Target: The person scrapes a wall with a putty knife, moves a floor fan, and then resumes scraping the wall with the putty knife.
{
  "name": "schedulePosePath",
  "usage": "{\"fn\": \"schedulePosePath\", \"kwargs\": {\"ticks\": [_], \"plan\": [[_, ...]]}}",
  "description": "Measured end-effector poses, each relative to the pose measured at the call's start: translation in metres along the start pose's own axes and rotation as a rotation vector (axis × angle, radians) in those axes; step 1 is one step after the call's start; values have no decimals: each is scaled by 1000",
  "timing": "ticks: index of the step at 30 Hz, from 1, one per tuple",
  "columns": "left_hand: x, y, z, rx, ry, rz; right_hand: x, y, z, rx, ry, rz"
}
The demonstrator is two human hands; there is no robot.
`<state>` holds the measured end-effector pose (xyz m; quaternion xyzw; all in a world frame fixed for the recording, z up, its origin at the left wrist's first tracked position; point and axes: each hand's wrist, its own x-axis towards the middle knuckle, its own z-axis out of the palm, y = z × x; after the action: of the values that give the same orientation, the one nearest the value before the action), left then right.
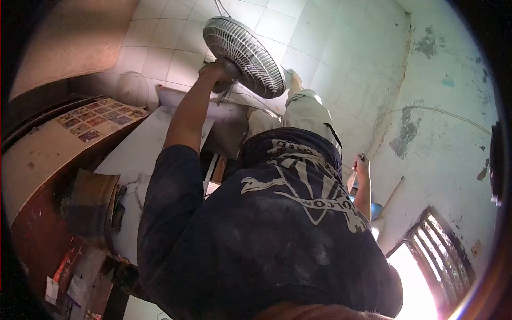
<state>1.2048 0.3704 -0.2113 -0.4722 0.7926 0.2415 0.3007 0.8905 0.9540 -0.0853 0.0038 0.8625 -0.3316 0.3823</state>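
My left hand [213, 72] reaches forward and is closed at the dark motor housing [230, 69] behind an electric fan [248, 53]. The fan's round wire cage is tilted, and its blades are hard to make out through the wires. Down at my right side, beside the wall, my right hand [362, 164] is closed around something small with a dark end. What that thing is, I cannot make out.
Pale tiles [341, 58] cover the floor, where my bare foot [295, 82] shows. At the left are a marbled tabletop [130, 154], a sheet of small pictures [101, 117] and a brown folded item [93, 208]. A peeling wall [442, 90] and barred window [440, 250] stand right.
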Motion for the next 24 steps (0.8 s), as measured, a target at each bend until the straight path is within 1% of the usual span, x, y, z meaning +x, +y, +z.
{"fn": "schedulePosePath", "kwargs": {"ticks": [1, 3, 5, 6, 7, 8, 9, 11, 12, 14, 15, 16, 17, 18, 19, 20, 22, 23, 24], "plan": [[22, -3, 11, -1, -17, 12, -11, 3, -7, -8, 60, -14], [66, -20, 37, -70, 16, 181, -28, 17, -26, -14, 91, 45], [51, -8, 37, -113, 16, 270, -45, 28, -44, -20, 115, 97], [8, 9, -3, -139, 11, 288, -52, 31, -50, -74, 88, 187], [-19, 22, -29, -165, 10, 303, -58, 31, -54, -125, 57, 274], [9, 9, -13, -178, -91, 117, -62, 34, -53, -80, 76, 227], [27, 1, 5, -176, -93, 115, -63, 34, -53, -80, 74, 230], [-2, 13, -11, -128, -16, 161, -48, 51, -58, -26, 7, 279], [-16, 16, -15, -137, 18, 120, -41, 49, -57, -32, -19, 294], [6, 2, 12, -106, 0, 104, -18, 46, -58, -43, -12, 319], [5, 4, 11, -87, -7, 95, -3, 46, -57, -48, 0, 344], [4, 7, 10, -67, -14, 87, 15, 48, -59, -44, -33, 244], [-13, 17, -3, -119, -28, 61, 29, 41, -59, -41, -42, 244], [-32, 28, -17, -170, -40, 34, 44, 34, -60, -37, -48, 199], [-35, 34, -18, -163, -37, 28, 59, 23, -60, -30, -53, 154], [-34, 36, -13, -145, -36, 27, 72, 9, -61, -20, -59, 159], [-32, 41, -3, -118, -26, 35, 92, -18, -66, -40, -84, -9], [-33, 43, 2, -100, -36, 37, 106, -18, -72, -73, -90, -19], [-34, 45, 8, -140, 26, 64, 120, -18, -79, -107, -96, -30]]}}
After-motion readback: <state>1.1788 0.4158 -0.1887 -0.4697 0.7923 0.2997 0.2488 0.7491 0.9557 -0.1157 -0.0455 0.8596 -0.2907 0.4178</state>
